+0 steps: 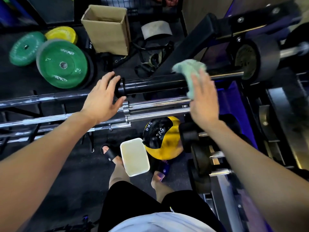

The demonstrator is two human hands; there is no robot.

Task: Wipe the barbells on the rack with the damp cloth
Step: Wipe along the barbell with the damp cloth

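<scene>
I am looking down from the head camera at a dark rubber gym floor, crowded with equipment. At the upper left lie two green weight plates and a yellow plate, leaning against one another. Just right of them stands an open cardboard box, and beyond that a tangle of black straps on the floor.

Across the middle of the view run several barbells, laid side by side on a low rack. The nearest the top is a black barbell sleeve, its end cap pointing left; its steel shaft continues right into a black plate on a purple and black frame. Below it lie chrome barbells, their shafts stretching away to the left edge.

My left hand is spread wide, fingers loosely arched around the end cap of the black sleeve — touching it or just shy of it, I cannot tell which. My right hand is flat with fingers straight, pressing a pale green cloth against the black sleeve; the cloth drapes over the top of the bar and hangs down its near side.

Lower down, a white plastic tub sits on the floor between my sandalled feet, just beside a yellow and black medicine ball marked 2KG. To the right, black dumbbells rest on a stand.
</scene>
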